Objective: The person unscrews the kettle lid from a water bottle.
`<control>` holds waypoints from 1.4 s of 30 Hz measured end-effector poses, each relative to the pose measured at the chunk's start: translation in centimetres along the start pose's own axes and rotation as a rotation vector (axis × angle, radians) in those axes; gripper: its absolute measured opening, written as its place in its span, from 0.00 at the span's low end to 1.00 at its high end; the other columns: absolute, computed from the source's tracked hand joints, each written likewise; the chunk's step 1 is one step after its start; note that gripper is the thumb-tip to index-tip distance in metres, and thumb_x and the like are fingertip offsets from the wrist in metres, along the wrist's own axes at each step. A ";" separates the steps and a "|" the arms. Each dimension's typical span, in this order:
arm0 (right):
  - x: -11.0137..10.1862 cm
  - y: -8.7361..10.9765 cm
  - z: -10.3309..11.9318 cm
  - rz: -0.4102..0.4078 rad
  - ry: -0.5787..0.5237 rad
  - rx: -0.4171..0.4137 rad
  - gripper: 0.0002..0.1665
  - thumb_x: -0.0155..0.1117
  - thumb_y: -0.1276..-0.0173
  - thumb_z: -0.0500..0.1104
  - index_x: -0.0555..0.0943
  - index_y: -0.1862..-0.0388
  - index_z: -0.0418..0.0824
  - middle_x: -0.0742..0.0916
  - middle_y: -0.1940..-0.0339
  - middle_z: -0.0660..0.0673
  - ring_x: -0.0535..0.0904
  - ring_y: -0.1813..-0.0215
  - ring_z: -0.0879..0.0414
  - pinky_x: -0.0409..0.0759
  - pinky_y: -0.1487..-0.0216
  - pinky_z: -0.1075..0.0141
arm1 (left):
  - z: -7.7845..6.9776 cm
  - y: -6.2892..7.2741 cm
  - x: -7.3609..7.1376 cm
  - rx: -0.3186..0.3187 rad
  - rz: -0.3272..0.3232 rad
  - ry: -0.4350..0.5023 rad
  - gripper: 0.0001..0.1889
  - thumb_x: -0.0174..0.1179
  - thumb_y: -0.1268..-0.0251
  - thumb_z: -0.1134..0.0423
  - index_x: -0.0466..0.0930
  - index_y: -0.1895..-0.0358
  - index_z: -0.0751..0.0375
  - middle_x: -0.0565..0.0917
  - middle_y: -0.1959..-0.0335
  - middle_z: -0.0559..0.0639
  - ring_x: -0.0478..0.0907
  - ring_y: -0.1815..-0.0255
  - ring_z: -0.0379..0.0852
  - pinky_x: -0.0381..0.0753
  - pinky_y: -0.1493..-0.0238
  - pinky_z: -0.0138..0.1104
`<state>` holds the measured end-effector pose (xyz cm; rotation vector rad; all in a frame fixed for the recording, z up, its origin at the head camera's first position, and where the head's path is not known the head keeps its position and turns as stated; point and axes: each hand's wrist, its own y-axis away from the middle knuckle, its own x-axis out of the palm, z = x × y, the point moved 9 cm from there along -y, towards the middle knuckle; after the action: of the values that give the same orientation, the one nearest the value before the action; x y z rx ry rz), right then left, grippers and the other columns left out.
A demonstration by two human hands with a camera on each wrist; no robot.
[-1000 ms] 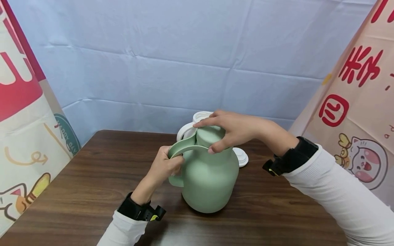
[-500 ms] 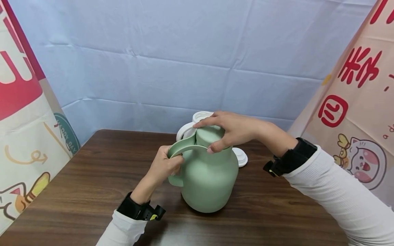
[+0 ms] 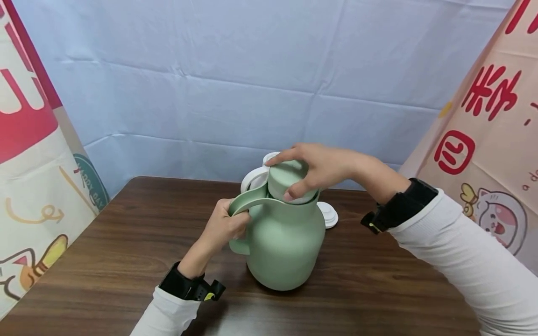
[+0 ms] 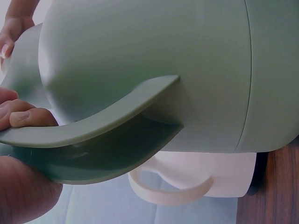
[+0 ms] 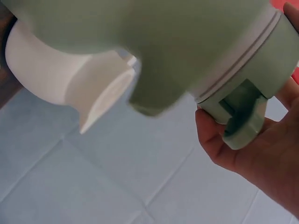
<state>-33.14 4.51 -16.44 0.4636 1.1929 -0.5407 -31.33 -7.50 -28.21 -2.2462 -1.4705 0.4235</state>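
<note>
A green insulated jug (image 3: 286,247) stands upright on the table in the head view. My left hand (image 3: 227,221) grips its handle (image 4: 88,126), fingers and thumb wrapped round the upper part. At the mouth, my right hand (image 3: 321,165) holds the round green lid (image 3: 282,177) from above, thumb on the near side and fingers on the far side. The lid sits a little raised, with a pale band showing beneath it. In the right wrist view a tab (image 5: 247,128) juts out from the lid (image 5: 275,60), near my right hand's fingers (image 5: 215,144).
Close behind the green jug stands a white jug (image 3: 254,179), mostly hidden in the head view; its handle (image 4: 173,193) shows in the left wrist view. A white lid (image 3: 329,214) lies on the wooden table (image 3: 176,224) to the right. A pale cloth (image 3: 252,93) hangs behind.
My right hand has risen slightly with the green lid, which now stands higher in the jug's mouth and shows its pale lower band. My left hand and the jug have stayed put.
</note>
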 end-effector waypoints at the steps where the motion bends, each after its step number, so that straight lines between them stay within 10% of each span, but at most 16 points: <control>1: -0.3 0.1 -0.1 -0.007 -0.006 0.010 0.39 0.71 0.49 0.52 0.71 0.36 0.54 0.74 0.48 0.46 0.68 0.52 0.52 0.70 0.55 0.57 | 0.1 0.0 0.0 0.000 0.002 0.004 0.16 0.46 0.45 0.75 0.52 0.85 0.59 0.52 0.93 0.51 0.46 0.91 0.45 0.55 0.85 0.36; 42: -5.4 6.3 -1.9 -0.198 0.098 0.126 0.38 0.74 0.51 0.53 0.73 0.39 0.59 0.74 0.59 0.44 0.70 0.60 0.51 0.69 0.64 0.57 | -0.1 -0.1 0.1 0.013 -0.006 -0.022 0.17 0.46 0.45 0.75 0.55 0.87 0.60 0.55 0.95 0.51 0.50 0.93 0.45 0.57 0.86 0.36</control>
<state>-32.08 11.37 -11.54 0.4859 1.3115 -0.7742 -31.33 -7.41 -28.05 -2.2336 -1.4813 0.4559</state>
